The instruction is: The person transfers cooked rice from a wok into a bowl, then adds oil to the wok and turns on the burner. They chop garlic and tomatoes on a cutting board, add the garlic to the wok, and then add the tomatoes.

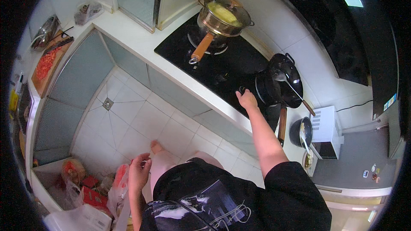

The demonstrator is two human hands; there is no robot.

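My right hand (247, 99) reaches to the front of the black gas cooktop (221, 73), its fingers gripping a black control knob (241, 89). Just right of it, a black wok (278, 64) sits on the burner with its wooden handle (283, 122) towards the front. A metal ladle (292, 86) with a wooden grip rests in the wok. On the far burner stands a steel pot (218, 27) under a glass lid, with yellow food visible inside. My left hand (139, 170) hangs low at my left side, fingers loosely bent, holding nothing that I can see.
A cutting board (40, 85) on the left counter bears chopped red food (48, 64) and a knife (59, 45). Right of the cooktop are a dark bowl (297, 133) with a spoon and a white microwave (326, 131). Bags and a red box (94, 199) lie at lower left.
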